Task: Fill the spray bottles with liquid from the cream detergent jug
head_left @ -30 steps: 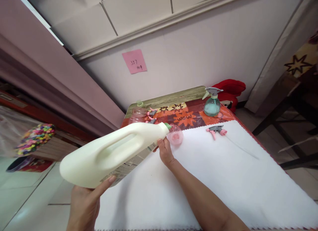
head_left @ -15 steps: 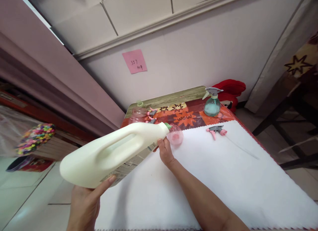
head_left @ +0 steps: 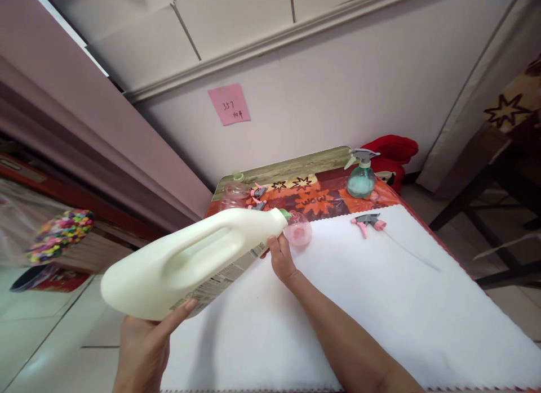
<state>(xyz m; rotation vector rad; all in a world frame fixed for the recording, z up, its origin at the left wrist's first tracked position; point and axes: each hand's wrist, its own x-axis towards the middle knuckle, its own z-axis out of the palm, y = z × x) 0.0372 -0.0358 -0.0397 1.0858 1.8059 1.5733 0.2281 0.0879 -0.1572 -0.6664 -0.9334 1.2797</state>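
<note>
A large cream-white jug [head_left: 169, 269] with a long handle is tilted nearly level, its green spout [head_left: 286, 214] at the mouth of a clear pink spray bottle [head_left: 300, 232]. My left hand [head_left: 146, 342] supports the jug's base end from below, thumb along its label. Close to the neck, my right hand [head_left: 279, 255] has its fingers curled around the jug's underside. The pink bottle stands on a white cloth [head_left: 359, 308]; whether liquid is flowing I cannot tell. Farther right on the cloth lies a pink-and-grey spray trigger head [head_left: 369, 221] with a long thin tube.
At the table's back right stands a green spray bottle [head_left: 361, 182] with its grey trigger fitted. Clear pink bottles [head_left: 232, 196] and trigger heads [head_left: 258, 191] lie at the back left. A pink note [head_left: 229, 105] hangs on the wall; a dark stool [head_left: 486, 201] stands right.
</note>
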